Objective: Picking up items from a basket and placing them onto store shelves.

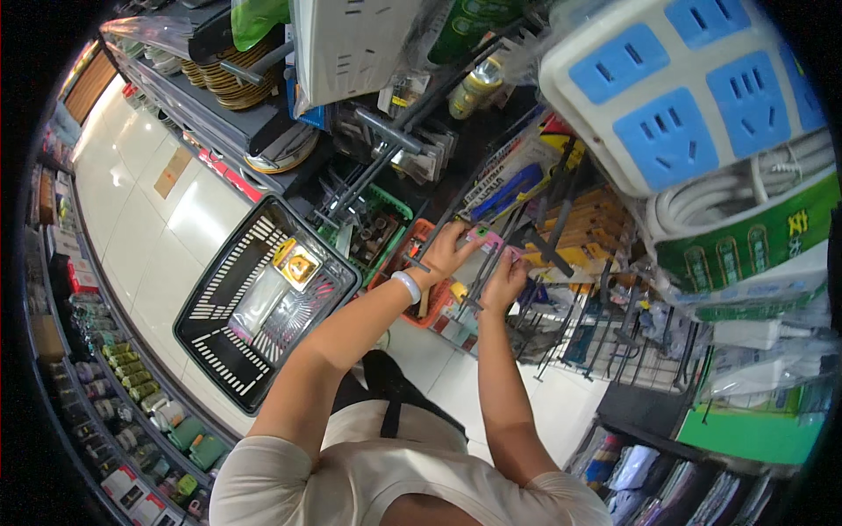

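Before me, both hands hold a pink-topped package (485, 236) among the metal hooks (495, 255) of a shop rack. My left hand (444, 255), with a pale bangle on its wrist, has its thumb and fingers on the package's left end. At the right end, my right hand (505, 283) pinches the pink edge. Hook rods cross in front of the package and partly hide it; I cannot tell whether it still hangs. Just below my left hand is an orange plastic basket (421, 320) with small goods inside.
To the left, a black shopping basket (220, 388) holds a yellow-backed pack (297, 264) and a clear plastic package (255, 306). A green basket (378, 263) of metal parts stands beyond. Blue-and-white power strips (621, 79) hang close at upper right. Shelves (131, 394) line the aisle.
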Available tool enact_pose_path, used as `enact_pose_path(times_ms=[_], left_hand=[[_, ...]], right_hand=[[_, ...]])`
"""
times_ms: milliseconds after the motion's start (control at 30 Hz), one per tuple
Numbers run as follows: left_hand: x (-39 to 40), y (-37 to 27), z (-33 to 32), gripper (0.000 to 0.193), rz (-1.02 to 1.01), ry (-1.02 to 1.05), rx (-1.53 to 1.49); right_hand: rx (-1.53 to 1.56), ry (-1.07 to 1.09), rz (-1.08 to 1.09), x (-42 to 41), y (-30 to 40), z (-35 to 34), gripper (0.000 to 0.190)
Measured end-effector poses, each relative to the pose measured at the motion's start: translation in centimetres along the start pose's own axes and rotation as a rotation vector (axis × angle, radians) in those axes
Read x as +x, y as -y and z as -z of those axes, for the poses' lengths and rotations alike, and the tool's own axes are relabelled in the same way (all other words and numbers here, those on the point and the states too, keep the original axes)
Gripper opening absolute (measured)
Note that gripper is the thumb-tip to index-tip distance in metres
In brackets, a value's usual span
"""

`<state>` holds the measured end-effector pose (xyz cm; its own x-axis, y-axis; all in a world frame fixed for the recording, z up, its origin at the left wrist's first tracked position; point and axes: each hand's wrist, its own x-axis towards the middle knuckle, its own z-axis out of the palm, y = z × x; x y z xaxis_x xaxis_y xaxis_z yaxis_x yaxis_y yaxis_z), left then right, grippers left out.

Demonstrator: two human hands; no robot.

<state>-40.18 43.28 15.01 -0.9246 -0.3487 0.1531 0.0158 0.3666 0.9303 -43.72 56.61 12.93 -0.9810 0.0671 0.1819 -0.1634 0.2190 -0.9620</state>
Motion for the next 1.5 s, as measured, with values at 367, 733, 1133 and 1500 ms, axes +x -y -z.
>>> enact_pose_path(times_ms=[367, 733, 1133, 1500], left_hand=[[5.6, 2.0, -4.7, 0.036, 0.057, 0.012, 0.196], [-1.6, 3.9, -2.6, 0.029, -0.009, -0.248, 0.102], [-26.8, 13.8, 14.1, 0.018, 0.78, -0.869, -0.476], [-35.0, 26.7, 21.7, 0.021, 1.153, -1.575, -1.417]], right_hand=[[0.208, 0.027, 0.004, 6.5, -3.7, -2.8, 0.042], [-0.374, 0.136, 0.341, 0.2, -2.1, -2.1, 0.054], [-0.228, 0.773, 0.063, -16.0, 1.7, -6.9, 0.026], [-0.394, 1.687, 0.762, -36.2, -2.7, -32.8, 0.035]])
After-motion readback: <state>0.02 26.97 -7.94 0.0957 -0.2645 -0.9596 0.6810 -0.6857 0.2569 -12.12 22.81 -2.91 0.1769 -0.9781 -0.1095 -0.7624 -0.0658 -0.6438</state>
